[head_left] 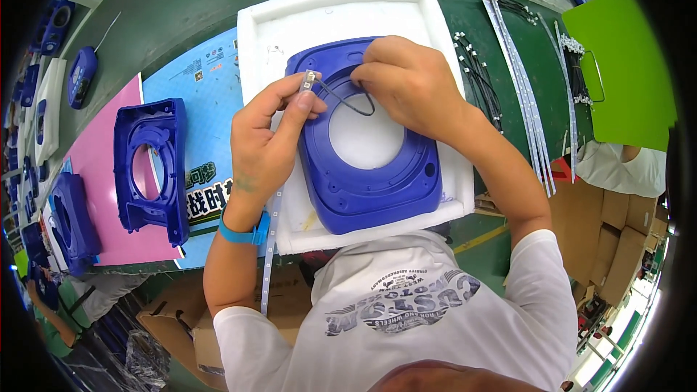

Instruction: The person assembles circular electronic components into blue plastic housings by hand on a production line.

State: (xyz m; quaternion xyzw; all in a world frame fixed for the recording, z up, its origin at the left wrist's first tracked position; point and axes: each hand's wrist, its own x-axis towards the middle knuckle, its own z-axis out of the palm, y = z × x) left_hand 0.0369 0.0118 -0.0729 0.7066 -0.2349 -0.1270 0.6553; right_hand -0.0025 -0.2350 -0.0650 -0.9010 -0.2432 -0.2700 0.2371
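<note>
A blue plastic housing with a large round opening lies in a white foam tray in front of me. Over its left side, my left hand pinches the end of an LED strip between thumb and fingers. The rest of that strip hangs down past my wrist, over the table edge. From the pinched end a short dark cable loops across the opening toward my right hand. The fingertips of my right hand are closed at the cable's far end; its tip is hidden.
Another blue housing stands left on a pink and blue printed sheet, with a further housing beyond. To the right lie dark cables, several LED strips and a bright green board. Another person's sleeve shows there.
</note>
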